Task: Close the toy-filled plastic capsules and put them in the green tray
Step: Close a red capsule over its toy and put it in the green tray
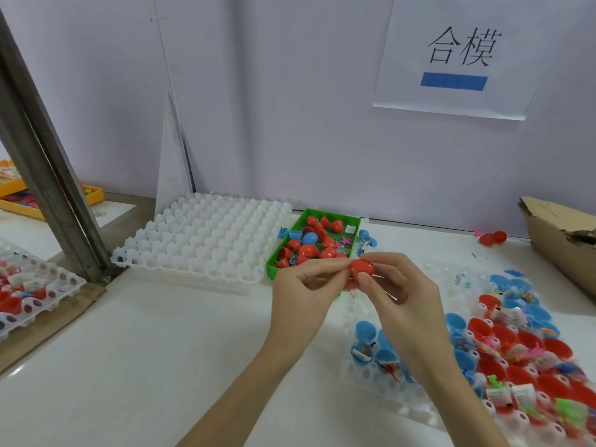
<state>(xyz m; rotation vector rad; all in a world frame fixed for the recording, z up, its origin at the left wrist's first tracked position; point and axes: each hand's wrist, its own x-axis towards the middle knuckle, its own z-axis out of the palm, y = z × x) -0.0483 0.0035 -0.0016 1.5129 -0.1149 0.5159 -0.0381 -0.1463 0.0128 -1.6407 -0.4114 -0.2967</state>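
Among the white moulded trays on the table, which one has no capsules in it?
The white tray left of the green tray: its cups show only white. The right tray and the far-left tray hold red or blue capsule halves.

Both hands pinch a red capsule (near green tray).

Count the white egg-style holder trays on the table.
3. One empty white tray sits left of the green tray; one lies at right holding open capsules; one shows at the far left edge. More may lie out of view.
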